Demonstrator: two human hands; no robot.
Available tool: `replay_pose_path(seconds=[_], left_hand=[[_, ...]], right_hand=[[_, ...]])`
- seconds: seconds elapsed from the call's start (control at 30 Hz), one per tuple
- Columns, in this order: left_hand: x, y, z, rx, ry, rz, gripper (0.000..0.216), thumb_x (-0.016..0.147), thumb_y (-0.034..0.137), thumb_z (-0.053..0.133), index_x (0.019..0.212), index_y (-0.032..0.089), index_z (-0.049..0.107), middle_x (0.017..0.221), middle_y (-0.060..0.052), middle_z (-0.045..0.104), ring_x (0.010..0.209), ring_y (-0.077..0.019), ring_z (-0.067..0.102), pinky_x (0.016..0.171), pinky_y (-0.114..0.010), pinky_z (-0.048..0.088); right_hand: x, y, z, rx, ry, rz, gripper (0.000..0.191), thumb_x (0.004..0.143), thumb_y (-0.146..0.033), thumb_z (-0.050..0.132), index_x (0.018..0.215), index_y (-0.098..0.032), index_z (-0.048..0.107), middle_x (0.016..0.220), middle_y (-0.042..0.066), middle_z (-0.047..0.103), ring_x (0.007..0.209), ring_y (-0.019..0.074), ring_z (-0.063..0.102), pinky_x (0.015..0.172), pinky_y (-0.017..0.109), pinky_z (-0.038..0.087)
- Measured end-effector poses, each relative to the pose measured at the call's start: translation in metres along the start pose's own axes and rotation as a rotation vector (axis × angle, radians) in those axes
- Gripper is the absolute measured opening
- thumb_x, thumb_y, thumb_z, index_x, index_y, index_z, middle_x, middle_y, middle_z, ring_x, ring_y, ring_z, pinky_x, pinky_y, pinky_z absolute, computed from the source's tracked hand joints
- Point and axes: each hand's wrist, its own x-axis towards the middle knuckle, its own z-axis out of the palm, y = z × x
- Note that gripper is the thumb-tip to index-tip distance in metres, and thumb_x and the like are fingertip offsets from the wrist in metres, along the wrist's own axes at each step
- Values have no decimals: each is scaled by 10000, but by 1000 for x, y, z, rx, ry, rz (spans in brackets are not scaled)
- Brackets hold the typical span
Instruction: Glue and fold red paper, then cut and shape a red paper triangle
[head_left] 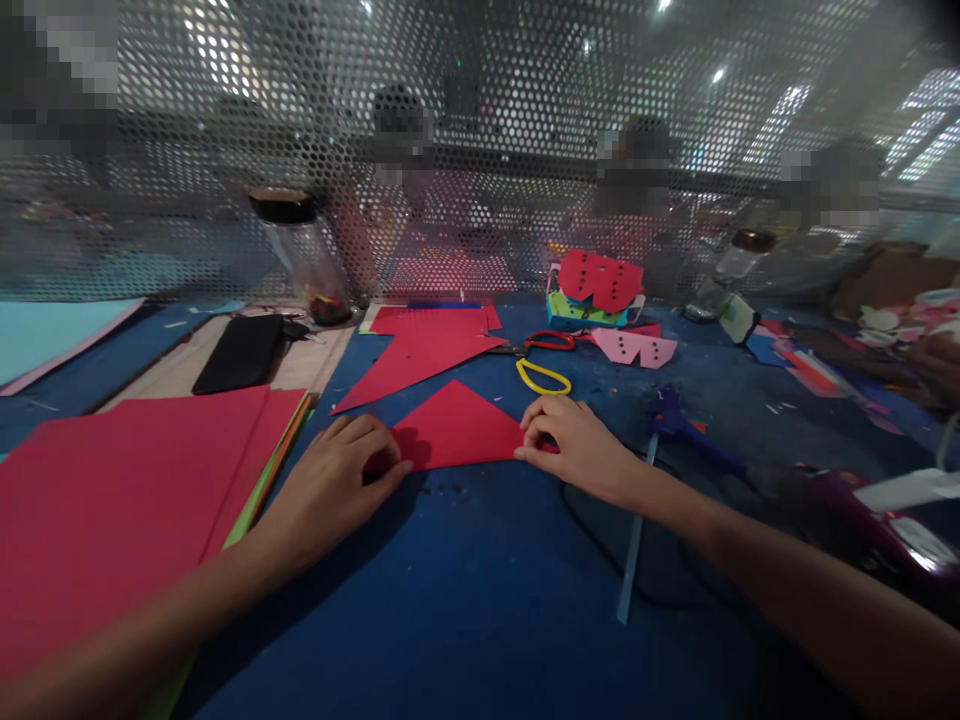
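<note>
A folded sheet of red paper (pixel 457 430) lies on the blue table in front of me, its peak pointing away and its straight edge toward me. My left hand (pixel 352 460) grips its left corner, thumb along the near edge and fingers curled. At the right corner, my right hand (pixel 574 440) pinches the paper between thumb and fingers. Just beyond lie cut red paper pieces (pixel 427 355) and a pair of scissors (pixel 544 376) with one red and one yellow handle loop.
To the left are a stack of coloured paper (pixel 135 490), a black phone (pixel 240 354) and a glass bottle (pixel 307 260). On the right lie a blue glue gun (pixel 675 415) with a glue stick and cut pink shapes (pixel 634 346). A perforated metal screen (pixel 487 180) stands behind.
</note>
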Motion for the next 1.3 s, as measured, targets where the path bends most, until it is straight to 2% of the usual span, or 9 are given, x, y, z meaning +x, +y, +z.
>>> replay_pose_path(seconds=[0.33, 0.7, 1.3], left_hand=[[0, -3, 2, 1, -3, -3, 226, 940, 404, 572, 820, 215, 602, 951, -50, 635, 908, -249, 558, 810, -391, 433], [0, -1, 1, -4, -2, -7, 244, 947, 418, 549, 804, 225, 595, 956, -53, 645, 923, -261, 567, 807, -407, 441], [0, 4, -2, 17, -13, -18, 187, 938, 366, 574, 833, 212, 596, 976, -58, 643, 928, -256, 554, 813, -405, 444]], right_hand=[[3, 8, -5, 6, -44, -53, 155, 883, -334, 749, 782, -229, 695, 1102, 17, 664, 1087, 216, 591, 929, 407, 398], [1, 9, -12, 55, -79, -83, 61, 887, -270, 726, 839, -235, 708, 1102, 24, 656, 1052, 204, 594, 923, 383, 418], [2, 12, -8, 25, -80, -57, 119, 886, -279, 710, 774, -239, 702, 1122, 32, 657, 1092, 239, 594, 960, 439, 440]])
